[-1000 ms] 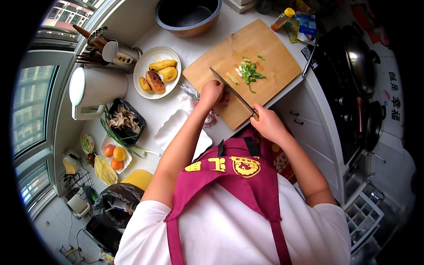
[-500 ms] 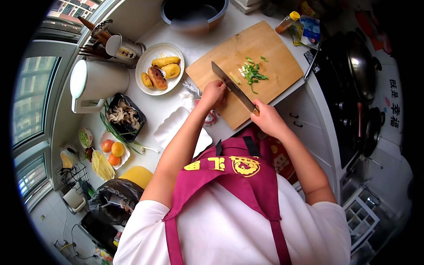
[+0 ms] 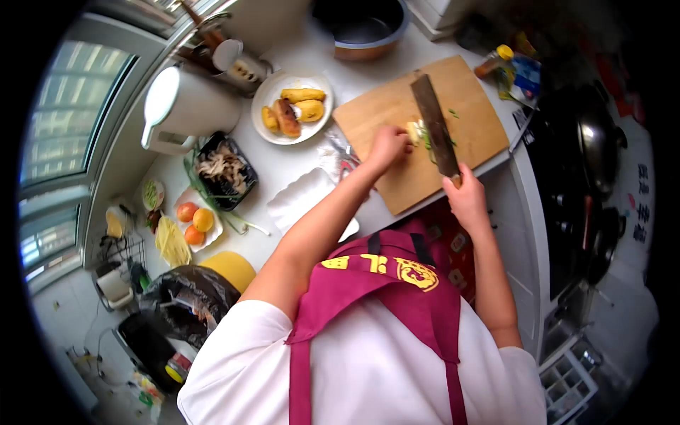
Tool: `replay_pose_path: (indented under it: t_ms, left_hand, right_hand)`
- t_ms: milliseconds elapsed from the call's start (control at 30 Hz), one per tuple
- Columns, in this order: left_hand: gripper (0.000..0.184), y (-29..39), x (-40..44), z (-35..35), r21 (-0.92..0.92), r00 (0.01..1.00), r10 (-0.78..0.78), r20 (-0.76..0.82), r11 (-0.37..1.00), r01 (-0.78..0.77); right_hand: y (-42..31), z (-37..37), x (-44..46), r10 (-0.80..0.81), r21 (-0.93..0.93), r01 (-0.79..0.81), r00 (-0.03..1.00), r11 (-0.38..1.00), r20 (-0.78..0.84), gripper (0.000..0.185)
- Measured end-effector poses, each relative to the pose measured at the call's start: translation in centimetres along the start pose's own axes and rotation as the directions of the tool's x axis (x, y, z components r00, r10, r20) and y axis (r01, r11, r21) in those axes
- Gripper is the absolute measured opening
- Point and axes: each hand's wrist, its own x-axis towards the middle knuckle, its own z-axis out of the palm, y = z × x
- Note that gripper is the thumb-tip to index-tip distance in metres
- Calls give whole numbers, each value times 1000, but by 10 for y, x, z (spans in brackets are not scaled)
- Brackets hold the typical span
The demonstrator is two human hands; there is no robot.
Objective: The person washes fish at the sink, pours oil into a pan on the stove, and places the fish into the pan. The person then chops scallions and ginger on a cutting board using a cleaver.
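Observation:
My right hand grips the handle of a cleaver, its broad dark blade lying diagonally over the wooden cutting board. Beside the blade, my left hand is closed with fingers bunched low over the board. Anything within those fingers is hidden. Just past its fingertips are pale yellow slices, perhaps ginger. Chopped green onion shows in bits around the blade, which covers much of the pile.
Left of the board stand a plate of yellow and brown cooked-looking pieces, a white tray, a black tray of mushrooms and a white pitcher. Behind is a dark basin; a spice bottle sits back right.
The cleaver has moved right, away from my left hand, and now covers the green onion. My left hand has shifted towards the pile with the pale slices. The camera view has shifted too.

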Motion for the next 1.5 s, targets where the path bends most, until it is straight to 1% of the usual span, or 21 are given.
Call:
replay_pose_path:
  t_ms: [33,67,133,200,267,400,467,533,633,733,867,967,1067,1133,1167,1200,1233,1300,1333,1400,1500]
  left_hand:
    - [18,7,0,10,6,998,36,-47,999,-36]
    - [20,-17,29,15,331,957,269,-112,918,-219]
    - [27,7,-10,18,560,833,520,-189,754,-344]
    - [30,24,-66,-5,494,837,515,-183,785,-375]
    - [30,14,-109,-48,548,736,632,-243,716,-433]
    - [16,-39,-182,-145,572,417,611,-673,787,-229]
    - [15,-87,-218,-188,520,254,506,-824,854,-14]
    - [17,-124,-253,-219,552,185,519,-834,787,277]
    - [17,-139,-266,-235,476,250,405,-879,743,470]
    - [17,-137,-264,-247,430,286,325,-901,743,512]
    - [19,-145,-274,-243,434,283,331,-900,734,523]
    - [21,-120,-284,-207,603,286,531,-798,708,368]
    - [22,-69,-260,-161,641,509,518,-687,762,91]
    - [20,-35,-227,-129,657,657,566,-499,741,-139]
    - [20,-21,-210,-116,576,712,558,-425,774,-263]
    - [20,-4,-197,-101,474,754,547,-364,805,-355]
    - [19,14,-187,-87,448,733,613,-296,766,-460]
    - [19,51,-176,-62,315,713,681,-167,722,-616]
    - [19,70,-174,-50,228,755,655,-32,741,-632]
    - [21,87,-155,-29,326,811,528,251,743,-584]
    - [20,69,-91,-2,229,802,209,559,891,-392]
  right_hand:
    - [12,2,1,-32,47,31,999,998,4,34]
    - [-7,-6,-7,115,148,-129,988,981,100,34]
    - [1,-5,-11,83,226,-116,985,967,149,30]
    - [-5,-1,-19,126,275,-184,968,944,215,24]
    - [6,8,-24,156,304,-263,929,916,336,21]
    - [30,20,-17,154,270,-301,877,915,456,24]
    - [25,22,-15,116,218,-212,916,953,385,23]
    - [18,28,-16,102,208,-178,938,962,330,24]
    - [7,23,-6,108,245,-205,927,948,358,25]
    - [-1,22,-3,121,230,-252,877,940,465,22]
    - [14,19,4,102,268,-236,896,934,431,18]
    - [19,13,20,131,250,-223,932,942,338,17]
    - [20,13,33,60,166,-93,979,982,196,30]
    - [12,6,25,3,183,-37,983,982,183,35]
    - [-1,0,16,-38,-9,39,990,999,135,34]
    - [24,4,18,-305,-276,302,952,913,32,34]
    - [9,-3,6,-229,-396,238,971,887,72,36]
    - [20,-9,-6,-384,-570,366,918,735,95,48]
    - [26,-10,-9,-464,-606,428,879,670,108,52]
    - [39,-10,-15,-515,-655,443,852,612,96,56]
    - [47,-12,-24,-561,-623,449,828,641,20,42]
